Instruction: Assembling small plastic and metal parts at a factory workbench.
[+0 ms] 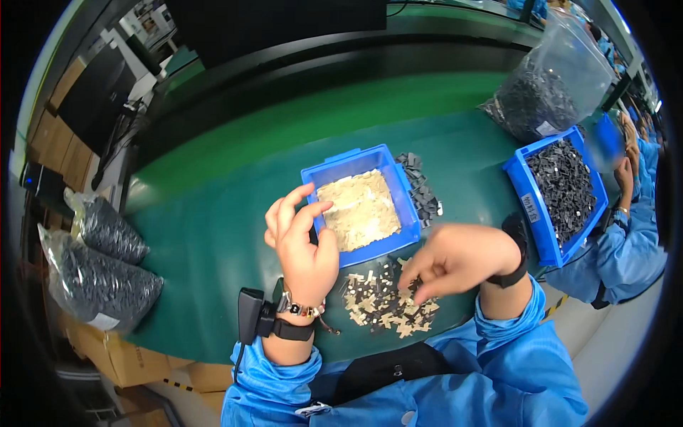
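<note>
Beige and black small parts [388, 302] are lying heaped on the green surface [213, 235], the right hand [459, 260] pinching among them, the left hand [302, 242] hovering open-fingered beside the blue bin [407, 206].

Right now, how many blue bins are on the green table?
2. One blue bin, holding pale pieces, sits just beyond the left hand. The other blue bin, holding dark pieces, is at the right. More may be hidden out of view.
</note>
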`<state>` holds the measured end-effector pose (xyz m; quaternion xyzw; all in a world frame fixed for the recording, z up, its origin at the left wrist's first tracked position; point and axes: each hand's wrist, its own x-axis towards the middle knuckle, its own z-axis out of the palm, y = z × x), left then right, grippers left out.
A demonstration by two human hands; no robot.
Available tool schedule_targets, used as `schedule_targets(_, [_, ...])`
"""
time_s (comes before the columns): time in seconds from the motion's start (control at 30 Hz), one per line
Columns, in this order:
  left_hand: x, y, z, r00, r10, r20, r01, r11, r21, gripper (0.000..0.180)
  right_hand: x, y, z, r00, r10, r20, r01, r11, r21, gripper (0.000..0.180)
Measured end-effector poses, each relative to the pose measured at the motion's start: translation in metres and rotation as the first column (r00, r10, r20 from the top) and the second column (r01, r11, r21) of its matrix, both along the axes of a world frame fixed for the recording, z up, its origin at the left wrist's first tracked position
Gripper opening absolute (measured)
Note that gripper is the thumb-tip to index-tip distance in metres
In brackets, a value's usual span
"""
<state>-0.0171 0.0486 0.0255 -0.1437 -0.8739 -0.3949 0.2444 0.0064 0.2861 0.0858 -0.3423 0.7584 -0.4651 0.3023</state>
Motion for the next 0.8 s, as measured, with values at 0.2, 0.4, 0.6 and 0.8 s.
schedule_targets(0.2, [-0.005,-0.007,-0.006,0.998,-0.017,0.052,0.012,0.994,0.109,0.031,0.013,-0.024,-0.018,0.96,0.125,-0.249,0.003,0.889,0.459,0.026])
schedule_targets(0.4, [-0.005,-0.007,-0.008,0.997,-0.053,0.057,0.045,0.989,0.14,0.031,0.013,-0.03,-0.026,0.966,0.153,-0.21,-0.024,0.858,0.513,0.016])
schedule_targets(0.6, [-0.004,-0.004,-0.005,0.995,-0.061,0.078,0.048,0.988,0.15,0.031,0.011,-0.025,-0.031,0.961,0.143,-0.237,-0.003,0.862,0.507,0.012])
schedule_targets(0.8, [-0.001,-0.004,0.0,0.999,-0.026,0.041,0.022,0.996,0.084,0.027,0.007,-0.019,-0.023,0.977,0.047,-0.21,0.024,0.946,0.324,0.01])
